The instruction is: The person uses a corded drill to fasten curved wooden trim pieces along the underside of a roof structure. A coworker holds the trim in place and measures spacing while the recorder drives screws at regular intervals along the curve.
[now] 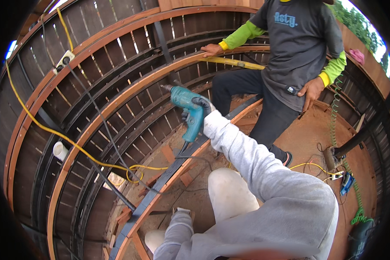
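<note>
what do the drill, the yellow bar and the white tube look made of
Drill: teal casing, likely moulded plastic, judging by its even colour and rounded shape; the dark front end looks like metal.
Yellow bar: painted metal or plastic; the even yellow leaves it open.
White tube: probably smooth plastic, being plain white and round-rimmed.

Light-blue lettering [286, 19] crosses a co-worker's grey shirt [290, 54] at the chest; a small label [291, 90] sits near its hem.
</note>
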`<state>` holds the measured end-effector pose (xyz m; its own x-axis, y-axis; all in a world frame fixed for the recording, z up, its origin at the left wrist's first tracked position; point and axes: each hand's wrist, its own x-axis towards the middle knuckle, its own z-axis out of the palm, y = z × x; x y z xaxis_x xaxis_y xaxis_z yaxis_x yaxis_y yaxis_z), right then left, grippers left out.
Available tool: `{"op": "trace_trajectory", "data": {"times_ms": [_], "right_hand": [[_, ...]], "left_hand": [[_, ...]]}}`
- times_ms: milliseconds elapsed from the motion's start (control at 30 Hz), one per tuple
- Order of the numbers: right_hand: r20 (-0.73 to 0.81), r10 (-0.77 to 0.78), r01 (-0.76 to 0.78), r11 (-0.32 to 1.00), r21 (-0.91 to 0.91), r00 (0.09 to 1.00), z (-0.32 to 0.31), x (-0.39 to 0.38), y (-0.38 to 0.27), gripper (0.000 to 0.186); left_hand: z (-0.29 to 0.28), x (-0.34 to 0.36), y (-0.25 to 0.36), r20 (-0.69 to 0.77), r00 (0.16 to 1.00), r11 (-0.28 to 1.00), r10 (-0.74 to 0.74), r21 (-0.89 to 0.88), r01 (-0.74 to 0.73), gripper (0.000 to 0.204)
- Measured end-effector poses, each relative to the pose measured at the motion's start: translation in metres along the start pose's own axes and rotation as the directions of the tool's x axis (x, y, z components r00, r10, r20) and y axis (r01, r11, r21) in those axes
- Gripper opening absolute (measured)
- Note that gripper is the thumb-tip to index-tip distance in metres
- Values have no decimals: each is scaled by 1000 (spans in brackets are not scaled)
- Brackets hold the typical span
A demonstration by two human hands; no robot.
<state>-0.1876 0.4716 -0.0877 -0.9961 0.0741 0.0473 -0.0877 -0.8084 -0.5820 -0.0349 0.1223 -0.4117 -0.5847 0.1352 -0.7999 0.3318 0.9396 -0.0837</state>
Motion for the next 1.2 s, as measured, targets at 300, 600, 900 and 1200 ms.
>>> {"op": "trace_trajectory", "data": {"times_ms": [300,600,900,1200], "right_hand": [[-18,-25,24,999,-36,1000,-5,3,1,70],[-22,-41,40,998,-46,999,-11,9,-2,73],[-60,-53,50,997,-51,997,-15,6,2,76],[-44,-16,16,1000,-4,999,-17,8,1,71]], "left_hand": [[-6,-26,2,38,994,991,98,84,-100,36],[-18,-28,4,72,980,961,186,194,-196,35],[-47,-63,18,265,949,957,172,184,-225,31],[-51,-159,22,-271,815,679,513,-452,-578,29]]}}
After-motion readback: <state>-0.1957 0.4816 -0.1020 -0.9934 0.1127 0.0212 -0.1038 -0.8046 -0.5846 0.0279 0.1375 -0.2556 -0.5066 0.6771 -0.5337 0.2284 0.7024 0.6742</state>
